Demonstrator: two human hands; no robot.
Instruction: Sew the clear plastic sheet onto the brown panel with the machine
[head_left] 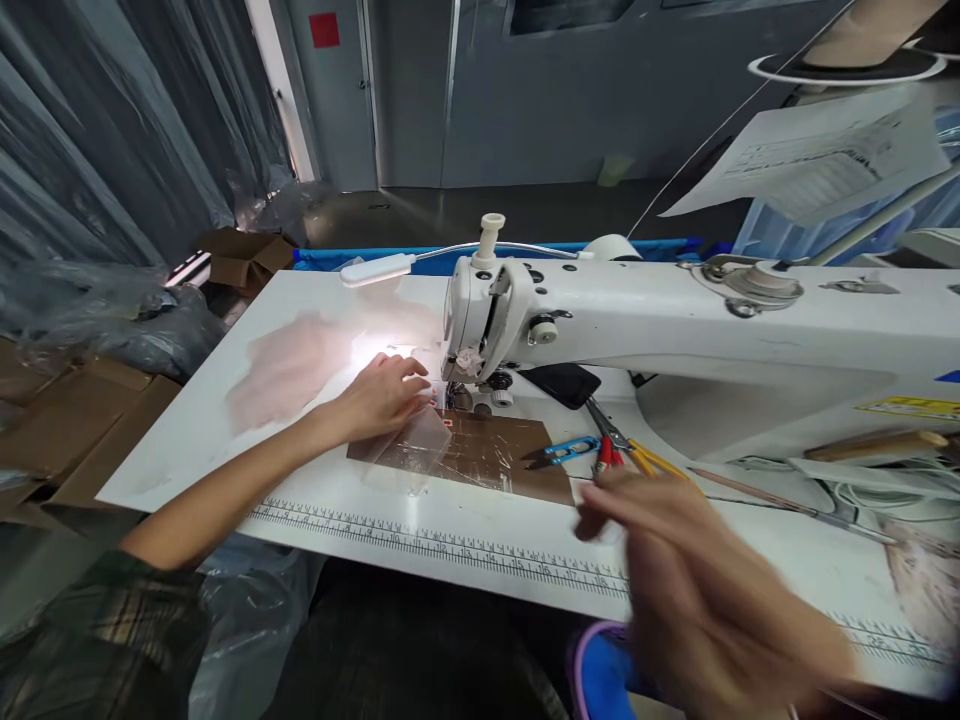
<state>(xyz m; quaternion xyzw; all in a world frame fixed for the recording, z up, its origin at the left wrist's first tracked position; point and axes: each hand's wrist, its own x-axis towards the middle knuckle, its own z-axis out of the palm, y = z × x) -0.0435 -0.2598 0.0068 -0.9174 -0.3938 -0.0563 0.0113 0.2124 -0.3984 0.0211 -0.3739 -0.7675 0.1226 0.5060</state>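
Note:
My left hand (382, 395) rests with fingers stretched flat on a small clear plastic piece (416, 447), close to the needle area of the white sewing machine (600, 320). The piece lies on a brown taped patch (495, 452) of the table. My right hand (697, 590) hovers over the table's front edge, smeared by motion, fingers reaching toward the blue thread snips (562, 452) and the red and yellow handled tools (630, 455). Nothing shows in it.
The white sewing table (225, 420) has a printed ruler (435, 540) along its front edge. A small lamp (375, 270) lights the needle area. Long scissors (817, 510) lie at the right. Cardboard boxes (82, 420) and plastic bags sit on the floor to the left.

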